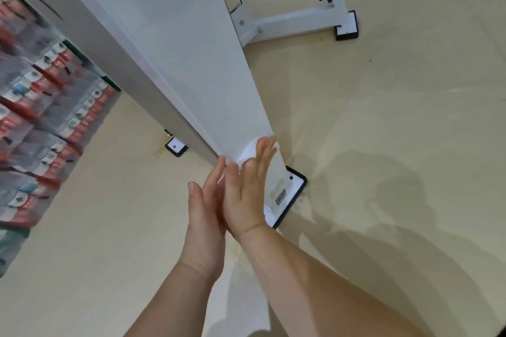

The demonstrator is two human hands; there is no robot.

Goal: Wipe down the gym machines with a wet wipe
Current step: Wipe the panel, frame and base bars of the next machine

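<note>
A tall white panel of a gym machine (pixel 191 63) slants down to a black-edged foot plate (pixel 294 194) on the floor. My right hand (pixel 247 189) lies flat with straight fingers against the lower part of the panel and presses a white wet wipe (pixel 247 154) onto it. The wipe shows just above my fingertips. My left hand (pixel 204 213) is beside the right one with its fingers straight, touching the panel's left edge. Most of the wipe is hidden under my right hand.
A second white machine frame (pixel 295 22) with a black foot (pixel 347 26) stands at the back right. Another small foot plate (pixel 176 146) sits left of the panel. Stacked red and grey packages (pixel 41 107) fill the left side. The floor (pixel 383 145) is beige.
</note>
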